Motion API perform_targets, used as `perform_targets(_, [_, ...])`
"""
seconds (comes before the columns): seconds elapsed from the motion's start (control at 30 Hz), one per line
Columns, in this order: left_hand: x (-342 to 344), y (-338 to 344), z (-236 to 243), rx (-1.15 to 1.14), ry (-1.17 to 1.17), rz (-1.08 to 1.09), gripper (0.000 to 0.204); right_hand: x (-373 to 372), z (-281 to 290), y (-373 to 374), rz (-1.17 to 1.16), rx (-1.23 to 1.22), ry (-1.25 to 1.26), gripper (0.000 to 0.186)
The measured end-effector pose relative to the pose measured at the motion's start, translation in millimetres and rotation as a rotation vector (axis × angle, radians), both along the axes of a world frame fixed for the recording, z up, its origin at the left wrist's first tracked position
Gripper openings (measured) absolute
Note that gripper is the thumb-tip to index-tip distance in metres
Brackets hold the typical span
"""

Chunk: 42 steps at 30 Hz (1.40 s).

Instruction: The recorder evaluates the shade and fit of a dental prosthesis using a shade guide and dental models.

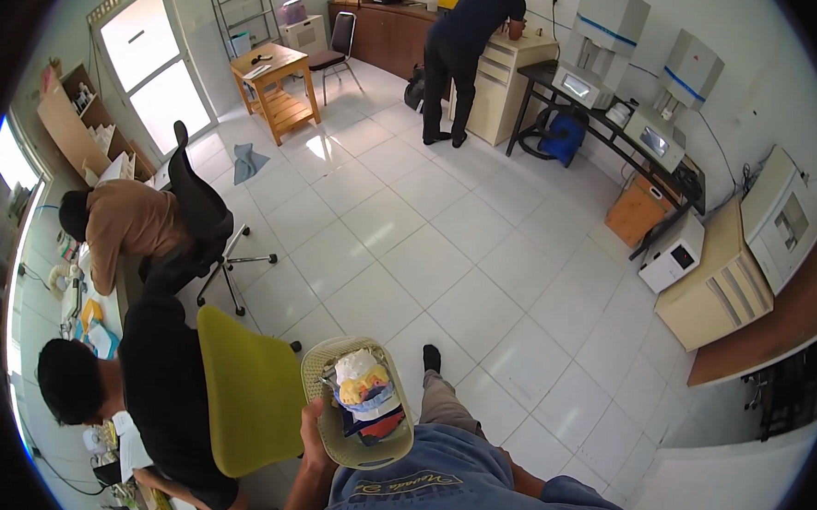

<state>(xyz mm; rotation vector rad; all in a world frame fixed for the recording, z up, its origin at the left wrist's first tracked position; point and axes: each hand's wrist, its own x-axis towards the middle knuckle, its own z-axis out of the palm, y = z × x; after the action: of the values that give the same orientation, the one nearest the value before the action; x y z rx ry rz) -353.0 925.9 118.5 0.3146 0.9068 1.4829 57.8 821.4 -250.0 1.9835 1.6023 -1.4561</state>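
My left hand (314, 438) is closed on the left side of a pale green plastic basket (312, 372), its thumb showing along the rim. The basket is held in front of my body. Inside it lie a white plaster-like lump (355, 361), a yellow piece (365, 388) that looks like a dental cast, and blue and red items (383, 427) below them. A metal tool-like end shows at the basket's left inner side. Of my right arm (524, 473) only a part shows beside my blue shirt; the right hand is hidden.
Just left of the basket is a lime green chair (244, 394) with a person in black (165, 399). Beyond sits a person in brown (142, 227) on a black swivel chair (194, 198). A person (475, 37) stands at the far cabinet. A grey cloth (247, 163) lies on the tiled floor.
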Motion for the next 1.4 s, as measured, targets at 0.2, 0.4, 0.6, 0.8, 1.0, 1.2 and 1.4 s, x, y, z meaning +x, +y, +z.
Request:
perform_targets(0.2, [13,119,22,-0.082,-0.088,0.004,0.065,41,33,201,-0.015,0.037,0.022,0.034])
perform_targets(0.4, [24,261,37,-0.029,-0.184,0.02,0.074,13,68,503,-0.11,0.364,0.208,0.02])
perform_targets(0.6, [-17,360,26,0.016,-0.073,0.185,0.069,-177,204,698,-0.163,0.338,0.667,0.022])
perform_targets(0.8, [-96,457,-16,0.08,0.1,0.183,0.073,-330,310,772,-0.02,0.241,1.02,0.04])
perform_targets(1.0, [-191,557,-22,0.05,0.197,0.215,0.071,-433,368,820,0.207,0.119,1.029,0.071])
perform_targets(1.2, [-287,660,-17,0.066,0.135,0.338,0.07,-524,374,890,0.29,0.036,1.103,0.085])
perform_targets(1.4, [-387,768,-35,0.096,0.103,0.478,0.073,-622,355,993,0.37,-0.11,1.148,0.085])
